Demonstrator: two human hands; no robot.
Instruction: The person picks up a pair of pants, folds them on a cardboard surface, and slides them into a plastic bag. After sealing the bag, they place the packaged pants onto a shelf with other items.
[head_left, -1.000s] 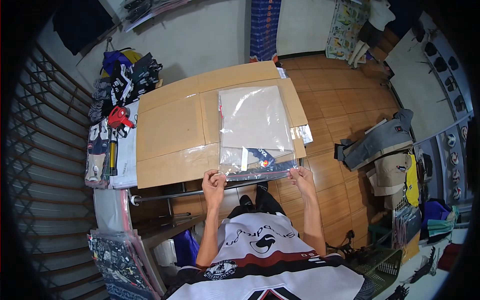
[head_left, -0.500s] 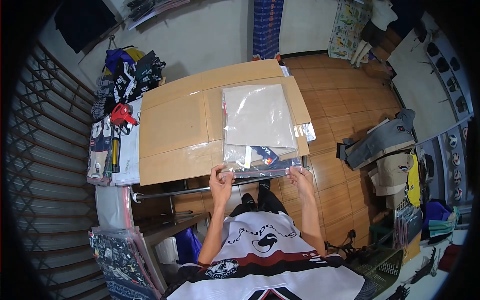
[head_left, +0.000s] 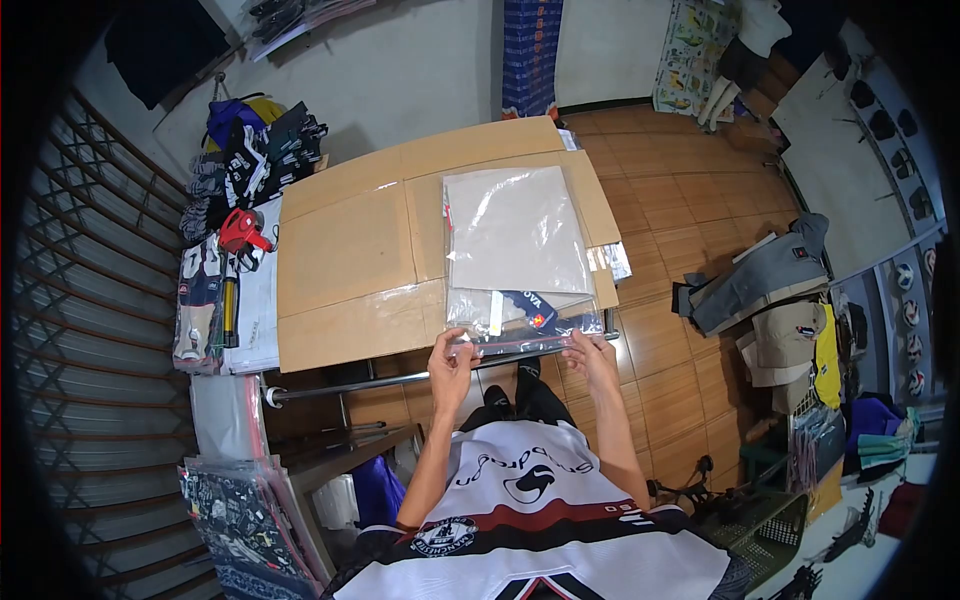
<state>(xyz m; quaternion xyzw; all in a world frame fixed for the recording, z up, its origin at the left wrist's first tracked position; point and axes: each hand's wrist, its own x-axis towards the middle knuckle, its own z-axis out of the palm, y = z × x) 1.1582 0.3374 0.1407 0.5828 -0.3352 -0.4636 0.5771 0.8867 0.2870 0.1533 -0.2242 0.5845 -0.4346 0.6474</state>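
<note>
A clear plastic bag (head_left: 515, 250) lies flat on the cardboard-covered table (head_left: 340, 260). Inside it are a beige cardboard sheet and a folded dark blue garment near the bag's near end. My left hand (head_left: 451, 356) pinches the near edge of the bag at its left corner. My right hand (head_left: 590, 357) pinches the same edge toward the right corner. Both hands sit at the table's front edge, just off the cardboard.
A red tape dispenser (head_left: 240, 232) and packed garments (head_left: 205, 300) lie at the table's left side. Folded clothes (head_left: 250, 150) pile at the far left. More bagged items (head_left: 235, 500) stack below left. Clothing heaps (head_left: 770, 290) sit on the wooden floor to the right.
My hands have moved inward along the bag's near edge, the left one rightward and the right one leftward. The bag stays flat in the same place.
</note>
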